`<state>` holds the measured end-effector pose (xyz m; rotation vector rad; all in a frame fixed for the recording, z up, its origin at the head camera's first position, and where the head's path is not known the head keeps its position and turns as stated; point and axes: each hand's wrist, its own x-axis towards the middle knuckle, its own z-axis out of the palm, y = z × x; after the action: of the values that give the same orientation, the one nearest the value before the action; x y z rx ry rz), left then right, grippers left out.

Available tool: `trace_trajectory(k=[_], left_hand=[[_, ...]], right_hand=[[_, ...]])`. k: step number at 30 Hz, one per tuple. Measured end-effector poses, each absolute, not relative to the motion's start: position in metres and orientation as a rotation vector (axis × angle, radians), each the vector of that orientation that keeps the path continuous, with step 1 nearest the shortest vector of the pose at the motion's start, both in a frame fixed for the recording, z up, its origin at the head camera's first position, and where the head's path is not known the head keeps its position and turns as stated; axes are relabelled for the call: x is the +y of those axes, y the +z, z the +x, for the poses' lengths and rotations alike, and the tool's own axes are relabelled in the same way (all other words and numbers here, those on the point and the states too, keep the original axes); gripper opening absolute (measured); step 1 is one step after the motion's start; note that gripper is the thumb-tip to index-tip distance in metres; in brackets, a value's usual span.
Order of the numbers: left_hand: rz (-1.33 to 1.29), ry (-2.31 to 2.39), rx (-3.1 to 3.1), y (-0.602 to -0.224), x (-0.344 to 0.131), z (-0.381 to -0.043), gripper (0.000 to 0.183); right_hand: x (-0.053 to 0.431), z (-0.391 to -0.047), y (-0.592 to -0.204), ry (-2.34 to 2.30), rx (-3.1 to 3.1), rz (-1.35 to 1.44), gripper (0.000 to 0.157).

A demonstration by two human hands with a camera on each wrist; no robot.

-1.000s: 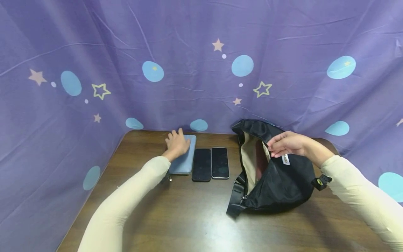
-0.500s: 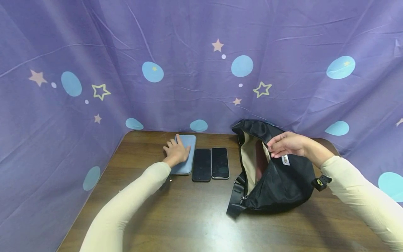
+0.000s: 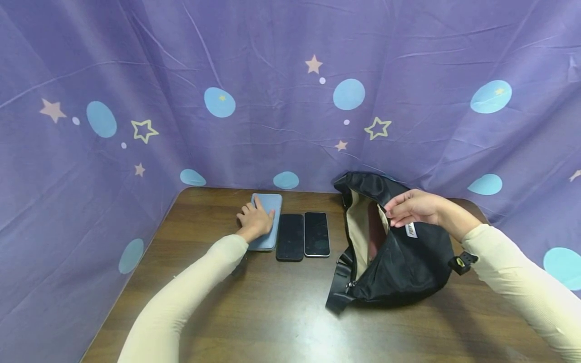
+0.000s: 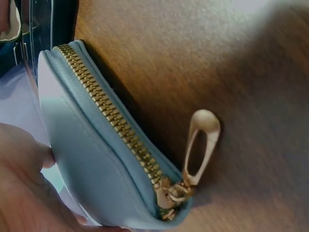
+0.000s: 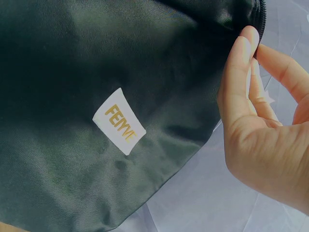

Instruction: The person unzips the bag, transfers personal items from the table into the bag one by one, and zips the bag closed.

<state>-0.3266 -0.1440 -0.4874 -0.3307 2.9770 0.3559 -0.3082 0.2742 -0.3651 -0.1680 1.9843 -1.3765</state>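
Observation:
In the head view my left hand (image 3: 255,220) lies over a light blue zip wallet (image 3: 269,242), fingers spread toward its left edge and thumb near the right one. The left wrist view shows the wallet's gold zipper (image 4: 111,116) zipped up, with a gold pull (image 4: 203,145) at the corner; the fingers (image 4: 24,183) lie against its top face. On the right, my right hand (image 3: 415,207) pinches the mouth edge of a black bag (image 3: 408,272), holding it open to show a beige lining and something reddish-brown inside. The bag bears a white label (image 5: 119,122).
Two dark smartphones lie side by side between wallet and bag: a black one (image 3: 290,238) and one with a silvery rim (image 3: 317,235). A wide strap (image 3: 338,292) trails off the bag's front left. The wooden table (image 3: 263,312) meets a purple curtain (image 3: 272,101) behind.
My left hand has shifted slightly toward me on the wallet, its fingers lying lower over the left side. The right hand keeps its hold on the bag's edge.

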Motion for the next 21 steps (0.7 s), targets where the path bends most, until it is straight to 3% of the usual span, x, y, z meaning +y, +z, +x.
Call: trace_trajectory(k=[21], left_hand=[[-0.550,0.321,2.797,-0.487,-0.134,-0.347,0.086]], right_hand=[[0.275,-0.307,-0.365,-1.380,1.990,-0.155,0.017]])
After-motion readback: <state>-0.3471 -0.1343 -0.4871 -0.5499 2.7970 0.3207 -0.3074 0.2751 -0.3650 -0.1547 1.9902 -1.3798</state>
